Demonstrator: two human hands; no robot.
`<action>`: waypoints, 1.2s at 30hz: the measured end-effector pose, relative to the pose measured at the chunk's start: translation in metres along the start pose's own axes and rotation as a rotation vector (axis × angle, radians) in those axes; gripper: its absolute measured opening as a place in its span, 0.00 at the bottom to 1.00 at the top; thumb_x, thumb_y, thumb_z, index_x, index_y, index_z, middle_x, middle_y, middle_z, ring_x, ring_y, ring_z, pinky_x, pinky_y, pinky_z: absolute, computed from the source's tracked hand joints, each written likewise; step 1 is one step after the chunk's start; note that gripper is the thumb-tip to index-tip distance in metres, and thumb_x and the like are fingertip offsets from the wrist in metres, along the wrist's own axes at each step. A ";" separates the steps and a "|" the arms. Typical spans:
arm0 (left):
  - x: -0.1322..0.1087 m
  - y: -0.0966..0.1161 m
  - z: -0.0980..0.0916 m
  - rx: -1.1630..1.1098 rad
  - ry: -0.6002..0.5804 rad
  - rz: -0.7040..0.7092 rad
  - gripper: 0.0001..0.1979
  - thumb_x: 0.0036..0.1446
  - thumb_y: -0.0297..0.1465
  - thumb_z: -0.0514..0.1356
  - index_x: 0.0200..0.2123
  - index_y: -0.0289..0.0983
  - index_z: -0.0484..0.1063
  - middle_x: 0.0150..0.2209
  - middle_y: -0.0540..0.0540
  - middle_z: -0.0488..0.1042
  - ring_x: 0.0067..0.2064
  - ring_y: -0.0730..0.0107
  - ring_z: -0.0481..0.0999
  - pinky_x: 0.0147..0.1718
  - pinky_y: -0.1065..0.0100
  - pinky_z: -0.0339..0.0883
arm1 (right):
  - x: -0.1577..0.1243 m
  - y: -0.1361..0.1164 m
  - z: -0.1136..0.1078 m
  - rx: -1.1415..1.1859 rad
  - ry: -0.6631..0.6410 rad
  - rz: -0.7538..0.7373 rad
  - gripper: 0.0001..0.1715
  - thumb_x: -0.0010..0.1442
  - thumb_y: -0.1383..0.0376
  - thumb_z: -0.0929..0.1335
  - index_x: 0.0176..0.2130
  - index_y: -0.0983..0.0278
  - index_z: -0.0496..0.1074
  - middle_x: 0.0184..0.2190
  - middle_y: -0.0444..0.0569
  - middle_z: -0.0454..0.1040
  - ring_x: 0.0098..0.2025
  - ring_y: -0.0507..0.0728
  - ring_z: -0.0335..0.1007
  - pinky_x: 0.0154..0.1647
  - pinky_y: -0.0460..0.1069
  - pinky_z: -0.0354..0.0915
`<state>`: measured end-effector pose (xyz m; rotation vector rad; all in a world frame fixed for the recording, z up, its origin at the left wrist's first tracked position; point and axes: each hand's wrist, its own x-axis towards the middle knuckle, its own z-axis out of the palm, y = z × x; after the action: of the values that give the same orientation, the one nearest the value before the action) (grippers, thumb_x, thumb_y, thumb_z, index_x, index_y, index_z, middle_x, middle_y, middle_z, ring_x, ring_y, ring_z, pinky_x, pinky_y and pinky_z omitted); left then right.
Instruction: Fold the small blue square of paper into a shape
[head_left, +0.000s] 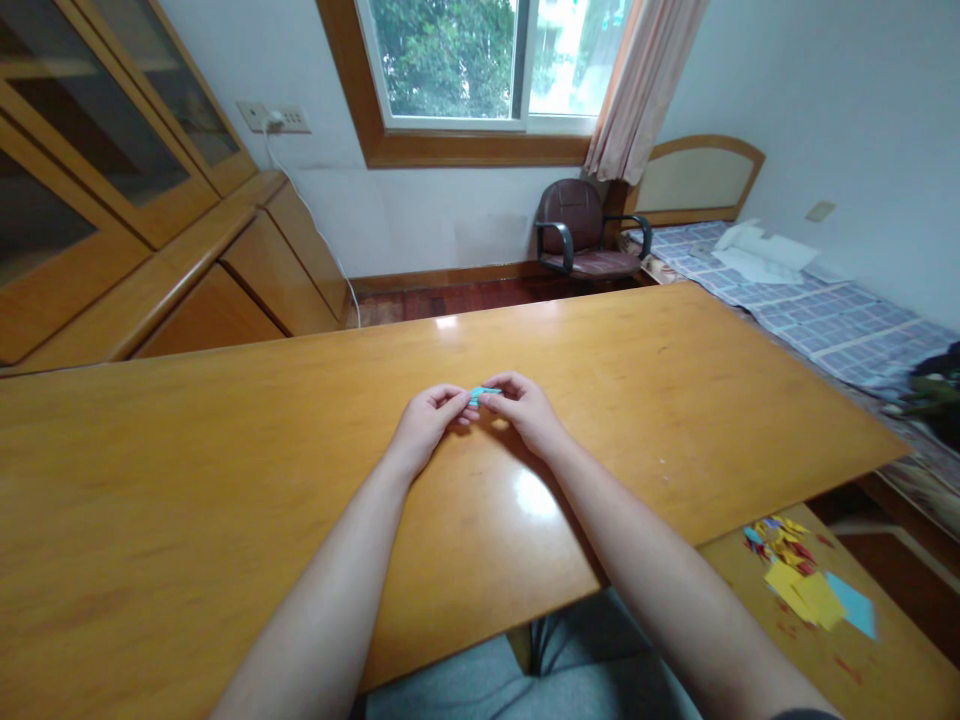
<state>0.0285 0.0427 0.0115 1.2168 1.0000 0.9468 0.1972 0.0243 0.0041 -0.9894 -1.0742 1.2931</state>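
Both my hands meet over the middle of a long wooden table [225,480]. My left hand [429,420] and my right hand [525,408] each pinch one end of a small folded piece of light blue paper [481,393]. The fingers of both hands are curled tight around it, so most of the paper is hidden. The paper sits just above the tabletop.
A lower wooden surface [885,660] at the lower right carries yellow, blue and red paper pieces [806,585]. A bed [825,310] runs along the right wall. A dark office chair [581,235] stands under the window. Wooden cabinets [135,220] line the left.
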 end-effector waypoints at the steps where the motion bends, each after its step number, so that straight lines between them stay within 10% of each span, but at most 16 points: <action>1: -0.001 0.001 0.000 -0.003 -0.003 -0.006 0.17 0.48 0.43 0.67 0.32 0.34 0.74 0.28 0.45 0.78 0.29 0.69 0.76 0.30 0.70 0.68 | 0.000 0.000 0.000 0.007 0.001 -0.003 0.16 0.47 0.60 0.75 0.35 0.64 0.73 0.29 0.43 0.75 0.30 0.50 0.67 0.35 0.48 0.62; 11: -0.006 0.003 -0.003 -0.021 -0.156 -0.080 0.14 0.49 0.39 0.68 0.32 0.34 0.73 0.28 0.46 0.78 0.29 0.71 0.76 0.29 0.71 0.68 | -0.001 0.000 -0.004 0.046 -0.047 -0.009 0.17 0.47 0.60 0.76 0.37 0.63 0.74 0.29 0.43 0.74 0.31 0.50 0.69 0.37 0.48 0.63; 36: -0.006 0.004 -0.003 -0.049 -0.119 -0.073 0.14 0.48 0.39 0.68 0.30 0.34 0.74 0.29 0.44 0.79 0.30 0.69 0.77 0.30 0.69 0.69 | 0.000 -0.002 0.000 0.088 -0.049 -0.023 0.20 0.45 0.61 0.77 0.39 0.62 0.72 0.30 0.43 0.75 0.33 0.51 0.70 0.40 0.49 0.65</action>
<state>0.0241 0.0382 0.0154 1.1739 0.9159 0.8277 0.1972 0.0238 0.0058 -0.8819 -1.0542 1.3406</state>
